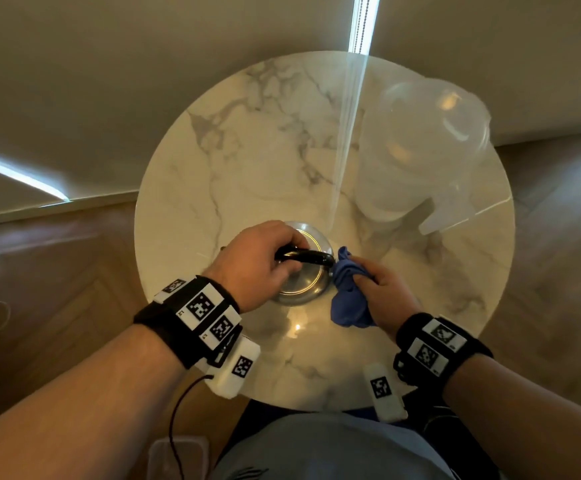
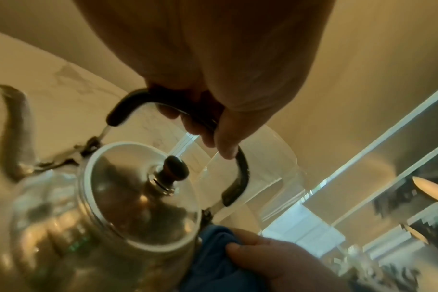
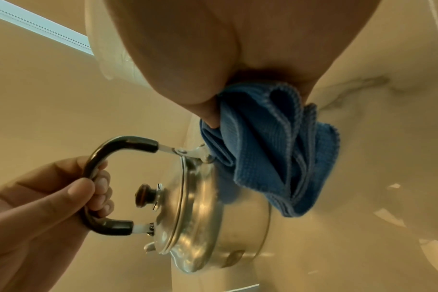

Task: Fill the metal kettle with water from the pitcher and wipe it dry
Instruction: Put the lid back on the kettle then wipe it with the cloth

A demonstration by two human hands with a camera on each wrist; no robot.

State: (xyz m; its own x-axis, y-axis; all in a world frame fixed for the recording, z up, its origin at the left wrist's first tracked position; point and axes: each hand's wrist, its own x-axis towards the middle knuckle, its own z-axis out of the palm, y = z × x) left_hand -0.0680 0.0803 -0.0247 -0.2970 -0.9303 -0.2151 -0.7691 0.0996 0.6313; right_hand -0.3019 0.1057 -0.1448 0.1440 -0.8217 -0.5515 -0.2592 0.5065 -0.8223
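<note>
Your left hand (image 1: pixel 259 259) is wrapped around the black handle (image 3: pixel 105 185) of the metal kettle (image 1: pixel 301 282), fingers curled under the bar and thumb over it. The kettle stands on the round marble table (image 1: pixel 233 161), a little in from the near edge and roughly at its middle from left to right. Its lid (image 2: pixel 140 194) is on, black knob (image 2: pixel 175 168) upward; the spout (image 2: pixel 16 126) points away to your left.

Your right hand (image 1: pixel 384 289) clenches a bunched blue cloth (image 1: pixel 348 296) — thumb and fingers closed on the folds. The cloth is pressed against the kettle's right side, touching the handle hinge (image 3: pixel 188 152); loose folds hang down toward the tabletop.

Beyond, toward the far right edge of the table, stands the clear plastic pitcher (image 1: pixel 417 150), upright, well apart from the kettle, its handle (image 1: pixel 450 211) turned toward you. Water level in it — cannot tell.

A bright strip of light (image 1: pixel 349 140) crosses the tabletop from the far edge down to the kettle, passing just left of the pitcher.
</note>
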